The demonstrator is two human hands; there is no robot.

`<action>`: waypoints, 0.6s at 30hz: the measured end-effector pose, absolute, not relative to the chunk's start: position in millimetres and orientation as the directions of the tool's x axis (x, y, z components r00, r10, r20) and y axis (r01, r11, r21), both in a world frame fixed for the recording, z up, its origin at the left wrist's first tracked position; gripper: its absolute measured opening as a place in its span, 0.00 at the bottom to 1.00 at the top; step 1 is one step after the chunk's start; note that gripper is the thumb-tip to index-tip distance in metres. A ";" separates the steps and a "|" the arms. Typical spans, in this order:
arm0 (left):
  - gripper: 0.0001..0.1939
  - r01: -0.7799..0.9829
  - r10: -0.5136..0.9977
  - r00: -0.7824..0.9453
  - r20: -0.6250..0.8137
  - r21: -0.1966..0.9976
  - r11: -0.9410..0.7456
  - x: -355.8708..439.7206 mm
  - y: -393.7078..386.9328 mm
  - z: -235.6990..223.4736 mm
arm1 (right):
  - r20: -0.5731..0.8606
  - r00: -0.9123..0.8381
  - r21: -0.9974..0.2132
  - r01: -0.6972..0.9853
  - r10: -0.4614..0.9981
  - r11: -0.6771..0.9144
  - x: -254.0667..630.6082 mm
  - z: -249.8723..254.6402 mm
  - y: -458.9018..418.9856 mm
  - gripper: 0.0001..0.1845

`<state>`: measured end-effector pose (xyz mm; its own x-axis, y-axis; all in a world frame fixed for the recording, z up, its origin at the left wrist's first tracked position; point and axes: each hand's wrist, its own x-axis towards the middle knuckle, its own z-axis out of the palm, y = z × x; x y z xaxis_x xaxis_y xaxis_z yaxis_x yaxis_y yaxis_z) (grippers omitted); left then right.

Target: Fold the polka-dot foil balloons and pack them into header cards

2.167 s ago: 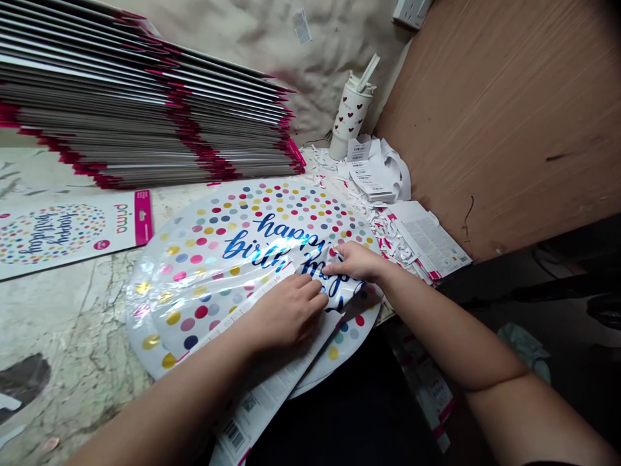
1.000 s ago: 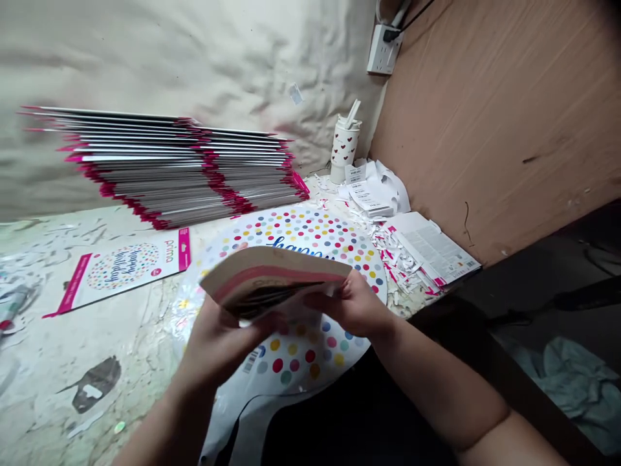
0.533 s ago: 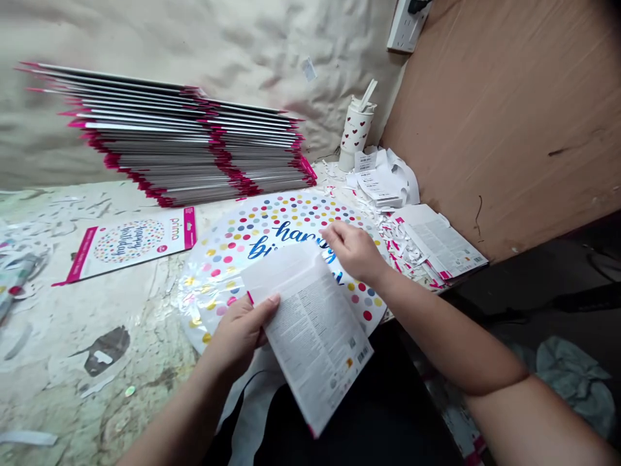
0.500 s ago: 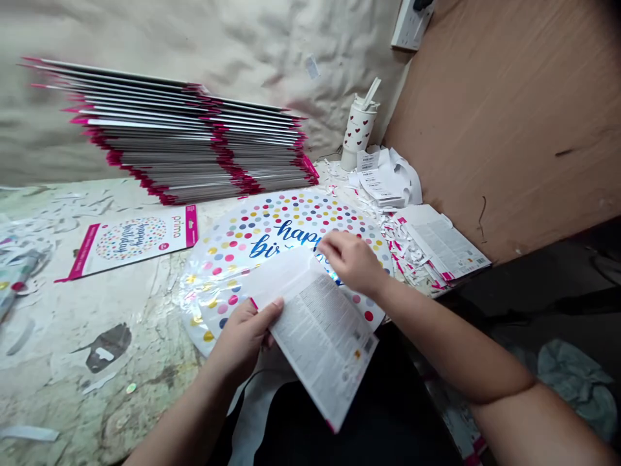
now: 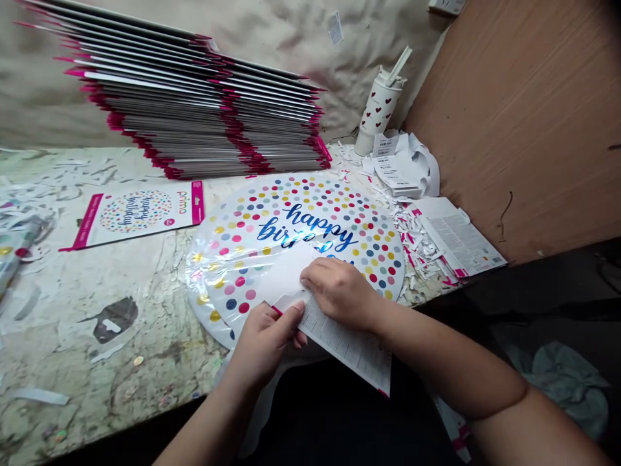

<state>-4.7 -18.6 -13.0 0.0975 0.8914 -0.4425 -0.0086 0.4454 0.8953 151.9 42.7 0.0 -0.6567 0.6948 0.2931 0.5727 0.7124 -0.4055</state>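
Observation:
My left hand (image 5: 272,333) grips the near-left edge of a printed card sleeve (image 5: 334,333), thumb on top. Fine grey print covers the sleeve's upper face, and a white flap (image 5: 286,272) extends from its far end. My right hand (image 5: 344,291) is closed at that end, fingertips pressed together on the flap beside my left thumb; whether a small piece is between them is hidden. Beneath both hands a round, shiny foil balloon (image 5: 310,194) lies flat, with coloured dots and blue "happy birthday" lettering. My right hand and the sleeve cover part of it.
A tall leaning stack of pink-edged card packs (image 5: 204,123) stands at the back. One finished-looking pack (image 5: 138,213) lies left. On the right are a heart-patterned tumbler (image 5: 378,107), a label roll (image 5: 412,168), more printed sleeves (image 5: 460,239) and paper scraps (image 5: 417,249).
My right hand has come down and left onto the flap, close to my left thumb. The sleeve has turned to lie flatter. The whole view has shifted slightly.

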 end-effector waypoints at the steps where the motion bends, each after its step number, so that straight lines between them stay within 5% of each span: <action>1: 0.19 -0.010 0.893 0.098 -0.439 0.897 0.442 -4.1 -18.2 -11.7 | 0.281 -0.656 -0.439 0.561 0.700 0.702 153.4 1.9 42.3 0.08; 3: 0.19 -0.003 0.896 0.084 -0.436 0.899 0.437 -2.6 -17.4 -8.9 | 0.267 -0.681 -0.443 0.542 0.682 0.715 153.4 4.4 39.5 0.08; 8: 0.17 0.046 0.901 0.058 -0.431 0.902 0.428 2.8 -17.2 -3.8 | 0.303 -0.728 -0.136 0.606 0.615 0.784 138.7 -0.4 30.0 0.11; 11: 0.18 0.059 0.904 0.053 -0.425 0.905 0.422 -1.2 -17.7 -5.2 | 0.311 -0.676 -0.125 0.667 0.668 0.734 157.4 3.6 30.6 0.09; 13: 0.19 0.076 0.909 0.004 -0.416 0.907 0.415 -9.0 -17.4 -8.2 | 0.201 -0.612 -0.154 0.752 0.765 0.641 193.8 15.6 29.4 0.10; 16: 0.18 0.021 0.902 -0.107 -0.419 0.906 0.423 -17.5 -17.3 -13.1 | -0.166 -0.534 -0.114 0.846 0.829 0.522 254.7 37.8 18.5 0.11; 18: 0.16 -0.057 0.884 -0.158 -0.440 0.898 0.437 -13.4 -19.3 -13.9 | -0.215 -0.533 -0.105 0.846 0.819 0.523 270.3 44.5 7.2 0.13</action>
